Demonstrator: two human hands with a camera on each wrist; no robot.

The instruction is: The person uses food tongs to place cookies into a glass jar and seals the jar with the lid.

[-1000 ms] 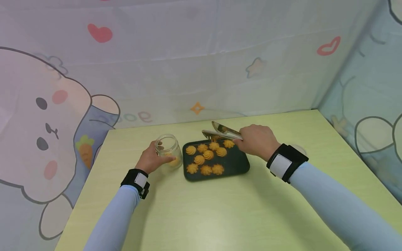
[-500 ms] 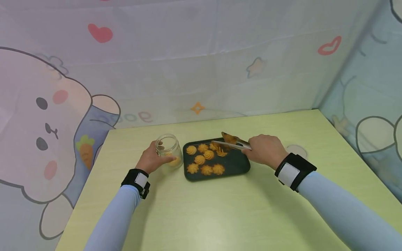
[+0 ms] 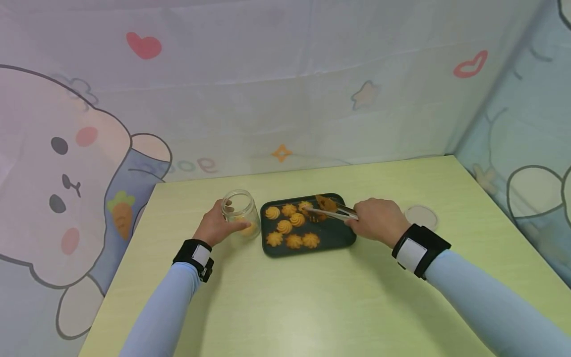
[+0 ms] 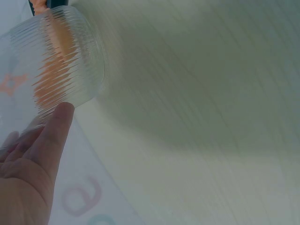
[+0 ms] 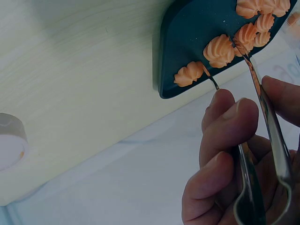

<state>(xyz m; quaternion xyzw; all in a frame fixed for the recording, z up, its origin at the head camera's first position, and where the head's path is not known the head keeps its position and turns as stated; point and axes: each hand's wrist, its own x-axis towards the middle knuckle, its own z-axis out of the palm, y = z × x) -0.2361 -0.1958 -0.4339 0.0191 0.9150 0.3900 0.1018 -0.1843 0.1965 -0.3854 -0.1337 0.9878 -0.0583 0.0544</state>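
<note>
My left hand (image 3: 217,225) grips a clear glass jar (image 3: 241,203) standing left of the tray, thumb and fingers around its side. Orange piped cookies (image 4: 56,61) show through the ribbed glass in the left wrist view. In my right hand (image 3: 376,220) are metal tongs (image 3: 341,213), reaching over the right part of the dark baking tray (image 3: 330,240). Seen from the right wrist, the tong tips stand on either side of one swirled cookie (image 5: 219,51). Another cookie (image 5: 188,74) lies beside them near the tray's corner. Several more cookies (image 3: 284,227) cover the tray's left half.
A round white lid (image 3: 421,217) lies on the pale wooden table (image 3: 285,307), right of the tray and behind my right wrist. A printed cloth backdrop (image 3: 250,109) hangs along the table's back edge, and another stretch of cloth (image 3: 535,139) borders the right side.
My right hand has moved right and nearer to me, drawing the tongs from the tray's back edge to cookies at its right. My left hand and the jar have stayed put.
</note>
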